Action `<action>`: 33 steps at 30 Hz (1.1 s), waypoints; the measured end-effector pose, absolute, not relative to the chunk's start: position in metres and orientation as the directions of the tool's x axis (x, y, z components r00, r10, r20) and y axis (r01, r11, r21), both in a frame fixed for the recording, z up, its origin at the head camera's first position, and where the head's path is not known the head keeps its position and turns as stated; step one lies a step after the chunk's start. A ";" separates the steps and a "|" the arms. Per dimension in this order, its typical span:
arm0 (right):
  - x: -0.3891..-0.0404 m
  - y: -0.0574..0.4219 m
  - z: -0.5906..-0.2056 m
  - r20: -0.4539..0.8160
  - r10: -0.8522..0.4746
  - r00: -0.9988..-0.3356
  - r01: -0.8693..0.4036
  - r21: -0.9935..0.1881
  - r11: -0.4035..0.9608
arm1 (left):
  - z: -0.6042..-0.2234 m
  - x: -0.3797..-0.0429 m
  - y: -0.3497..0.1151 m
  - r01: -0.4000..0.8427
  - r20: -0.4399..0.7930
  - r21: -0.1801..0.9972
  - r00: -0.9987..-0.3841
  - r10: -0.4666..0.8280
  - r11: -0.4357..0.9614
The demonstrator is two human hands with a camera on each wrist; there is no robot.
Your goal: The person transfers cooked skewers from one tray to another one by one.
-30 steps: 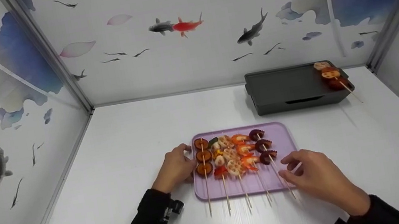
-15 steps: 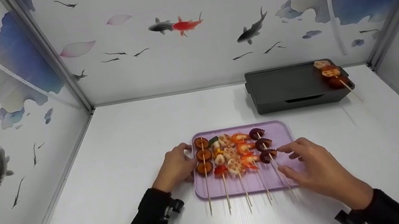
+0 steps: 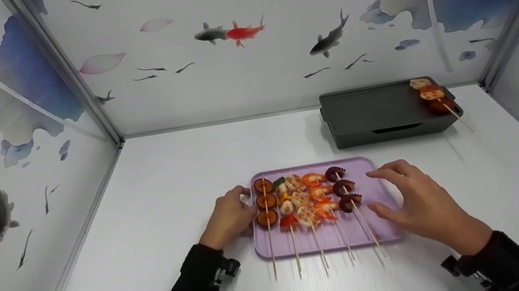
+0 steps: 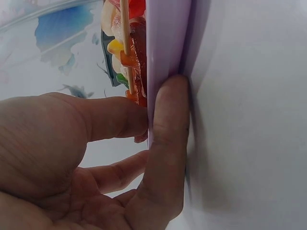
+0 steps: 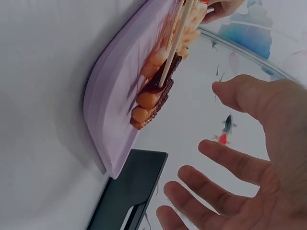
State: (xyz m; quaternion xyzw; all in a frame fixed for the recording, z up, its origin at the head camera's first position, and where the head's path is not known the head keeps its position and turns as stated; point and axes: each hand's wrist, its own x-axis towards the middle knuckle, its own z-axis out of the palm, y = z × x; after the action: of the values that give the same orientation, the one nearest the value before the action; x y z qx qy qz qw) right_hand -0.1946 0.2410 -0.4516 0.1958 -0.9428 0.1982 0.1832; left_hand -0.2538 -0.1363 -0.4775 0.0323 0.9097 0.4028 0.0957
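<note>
A purple tray [image 3: 283,248] lies on the white table with a row of food skewers, their sticks poking past its near edge. My left hand [image 3: 229,219] pinches the tray's left rim; in the left wrist view the thumb is on the food side and a finger lies beneath. At the row's right end is a skewer of dark red octopus pieces [image 3: 345,187]. Beside it are a shrimp skewer [image 3: 320,193], a lotus root skewer [image 3: 303,199], a mixed skewer [image 3: 286,208] and brown-rimmed orange rounds [image 3: 264,202]. My right hand [image 3: 420,205] holds nothing, fingers spread beside the octopus.
A dark grey grill box [image 3: 364,112] stands at the back right. Across its right end lies a lotus root skewer [image 3: 432,95], its stick jutting over the front edge. White walls with painted fish enclose the table at the back and sides.
My right hand has moved from beside the octopus skewer's stick up and to the right, its fingers spreading wider. The left hand stays on the tray's rim.
</note>
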 end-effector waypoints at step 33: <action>-0.242 0.295 -0.445 0.525 -0.176 -0.833 -0.343 -0.240 0.908 | -0.480 -0.257 -0.137 -0.048 -0.178 0.726 -0.977 0.120 0.686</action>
State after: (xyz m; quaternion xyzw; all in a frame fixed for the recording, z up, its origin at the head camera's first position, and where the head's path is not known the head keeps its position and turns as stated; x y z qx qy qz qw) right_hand -0.2424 0.2952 -0.4451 0.1375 -0.9431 0.1642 0.2545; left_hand -0.2571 -0.1366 -0.4802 0.0198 0.9121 0.3955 0.1059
